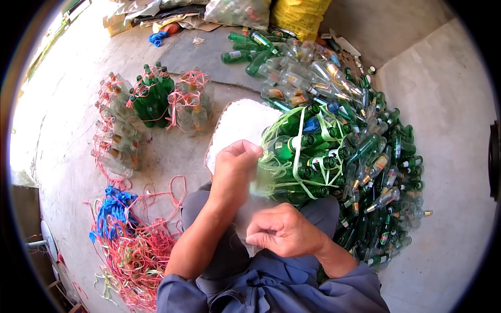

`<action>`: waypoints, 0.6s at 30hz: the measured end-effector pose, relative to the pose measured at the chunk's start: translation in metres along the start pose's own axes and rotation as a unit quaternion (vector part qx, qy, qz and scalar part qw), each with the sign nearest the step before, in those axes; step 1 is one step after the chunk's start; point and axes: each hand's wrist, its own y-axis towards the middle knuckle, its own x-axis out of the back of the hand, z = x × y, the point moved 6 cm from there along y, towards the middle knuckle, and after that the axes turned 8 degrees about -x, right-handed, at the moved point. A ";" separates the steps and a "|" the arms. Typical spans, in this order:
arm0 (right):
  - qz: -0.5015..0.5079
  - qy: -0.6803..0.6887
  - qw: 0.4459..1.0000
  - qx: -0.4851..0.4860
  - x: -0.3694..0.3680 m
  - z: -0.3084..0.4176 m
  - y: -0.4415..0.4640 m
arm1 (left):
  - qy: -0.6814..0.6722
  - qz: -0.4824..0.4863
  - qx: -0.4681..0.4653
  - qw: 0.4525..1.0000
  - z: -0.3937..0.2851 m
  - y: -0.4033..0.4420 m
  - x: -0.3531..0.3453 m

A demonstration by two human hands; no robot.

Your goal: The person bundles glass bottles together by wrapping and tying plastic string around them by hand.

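My left hand (pixel 234 169) is closed in a pinch at the left side of a bundle of green bottles (pixel 308 151). Pale green string (pixel 298 151) runs around and across that bundle, with loose strands by my fingertips. Below the bundle, over my lap, my right hand (pixel 284 229) is closed with its fingers curled. Something blurred and see-through shows between the two hands; what either hand holds is too unclear to tell. A bit of blue (pixel 312 125) shows among the bottle necks.
Loose green and clear bottles (pixel 381 167) are heaped at the right. Bottle bundles tied with pink string (pixel 192 99) stand upper left. Tangled pink string (pixel 141 261) and blue strips (pixel 112 211) lie lower left. A white slab (pixel 240 122), a yellow sack (pixel 298 15) and a clear sack (pixel 237 11) lie beyond.
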 end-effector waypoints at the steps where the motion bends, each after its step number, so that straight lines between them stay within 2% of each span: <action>1: 0.030 -0.016 0.999 0.001 -0.002 -0.002 -0.003 | 0.001 -0.007 -0.002 1.000 -0.001 -0.001 0.000; 4: 0.106 -0.039 0.994 0.006 -0.009 -0.009 -0.011 | -0.015 -0.021 0.001 1.000 -0.004 -0.001 -0.003; 7: -0.141 -0.093 0.984 0.062 0.020 0.017 -0.010 | -0.003 -0.018 -0.007 1.000 -0.004 0.001 -0.003; 8: -0.217 -0.068 0.974 0.006 0.031 0.017 -0.013 | 0.017 -0.008 -0.005 1.000 -0.005 0.000 -0.005; 9: -0.278 -0.141 0.948 0.058 0.042 0.023 -0.014 | 0.019 -0.003 0.000 1.000 -0.004 -0.001 -0.005; 11: -0.365 -0.166 0.915 0.044 0.053 0.019 -0.010 | 0.022 0.012 0.010 1.000 -0.001 -0.001 -0.008; 12: -0.372 -0.213 0.901 0.060 0.057 0.020 -0.005 | 0.023 0.015 0.014 1.000 0.000 -0.001 -0.010; 15: -0.366 -0.267 0.890 0.050 0.060 0.010 0.005 | 0.024 0.020 0.019 0.999 -0.002 -0.001 -0.011; 18: -0.376 -0.304 0.871 0.084 0.059 0.006 0.008 | 0.024 0.027 0.018 0.999 0.000 0.000 -0.012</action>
